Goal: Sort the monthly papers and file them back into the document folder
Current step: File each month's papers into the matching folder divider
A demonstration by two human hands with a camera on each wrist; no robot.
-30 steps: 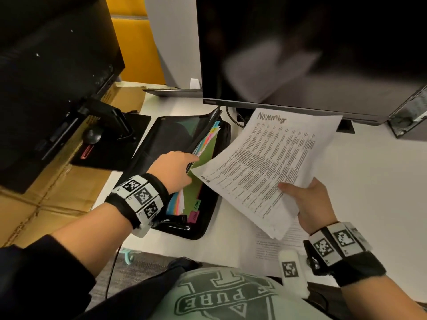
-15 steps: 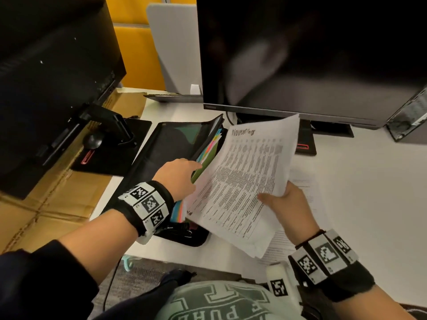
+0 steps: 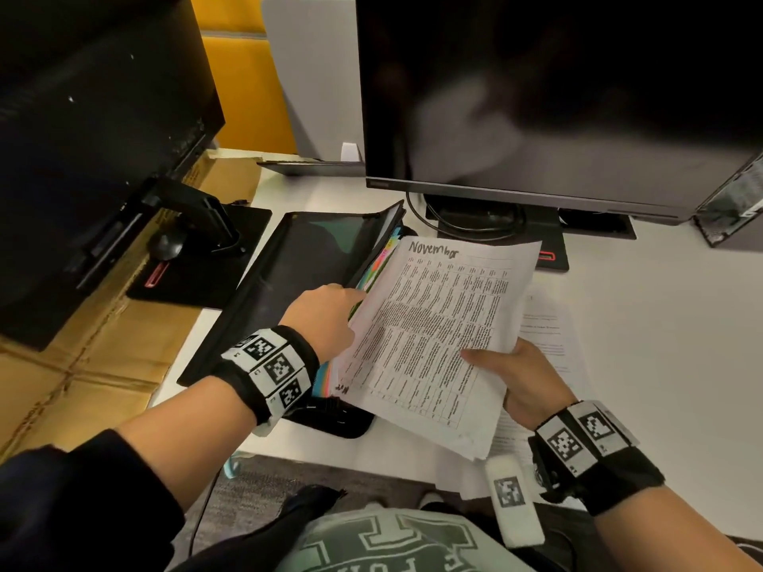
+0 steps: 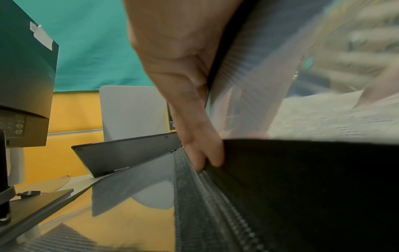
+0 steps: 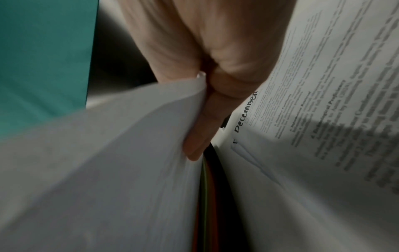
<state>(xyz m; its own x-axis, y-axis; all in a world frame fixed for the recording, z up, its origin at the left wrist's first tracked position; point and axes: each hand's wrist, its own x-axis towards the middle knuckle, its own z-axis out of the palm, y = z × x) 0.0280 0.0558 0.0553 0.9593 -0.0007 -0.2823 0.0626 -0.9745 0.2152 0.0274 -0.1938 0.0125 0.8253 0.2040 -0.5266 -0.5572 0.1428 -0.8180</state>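
A black zip document folder (image 3: pixel 289 274) lies open on the white desk, its coloured dividers (image 3: pixel 377 264) fanned along the right side. My left hand (image 3: pixel 326 313) holds the front dividers back toward the cover; in the left wrist view its fingers (image 4: pixel 194 129) curl over their black edge. My right hand (image 3: pixel 524 375) grips a white stack headed "November" (image 3: pixel 437 324) by its right edge, thumb on top, the stack's left edge at the divider gap. The right wrist view shows its fingers (image 5: pixel 200 129) under the sheets and a "December" paper (image 5: pixel 313 136) lying below.
A large monitor (image 3: pixel 557 97) stands right behind the folder, with its stand and cables (image 3: pixel 495 225). A second monitor (image 3: pixel 95 130) rises at left over cardboard (image 3: pixel 82 386). More printed sheets (image 3: pixel 549 332) lie on the desk (image 3: pixel 669 344) under my right hand.
The November stack has swung left and down toward the folder, its left edge now at the dividers. My left hand keeps the dividers held back in the same spot.
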